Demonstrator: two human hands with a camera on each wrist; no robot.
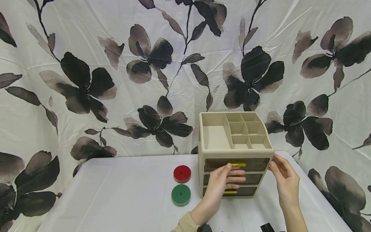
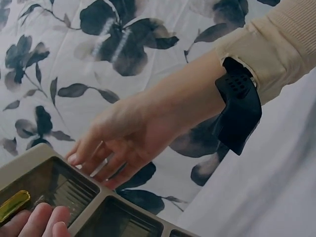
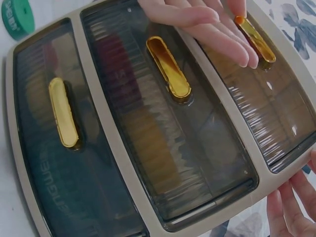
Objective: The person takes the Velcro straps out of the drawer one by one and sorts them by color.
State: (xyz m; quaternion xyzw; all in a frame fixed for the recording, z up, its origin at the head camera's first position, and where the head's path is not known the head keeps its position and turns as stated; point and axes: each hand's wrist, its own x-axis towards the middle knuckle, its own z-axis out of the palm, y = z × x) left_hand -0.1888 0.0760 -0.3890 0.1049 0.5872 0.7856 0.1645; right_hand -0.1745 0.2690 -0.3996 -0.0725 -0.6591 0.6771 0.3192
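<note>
The drawer box (image 1: pixel 236 154) stands on the desk (image 1: pixel 116 193). The left hand (image 1: pixel 221 180), fingers extended by the top handle (image 1: pixel 238 165), hides the middle handle (image 3: pixel 169 68) from the head view; the right wrist view reveals it. The right hand (image 1: pixel 287 177), fingers relaxed, holds nothing beside the box, fingertips partly hidden.

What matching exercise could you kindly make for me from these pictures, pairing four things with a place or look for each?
Things:
1. Drawer unit
2. Red disc
3. Left hand
4. Right hand

Places and looks:
A. In front of the drawers
B. On the table, just beyond the green disc
C. At the unit's right side
D. Beige, with a divided top

Right pairs: 1-D, 2-B, 3-A, 4-C.
</note>
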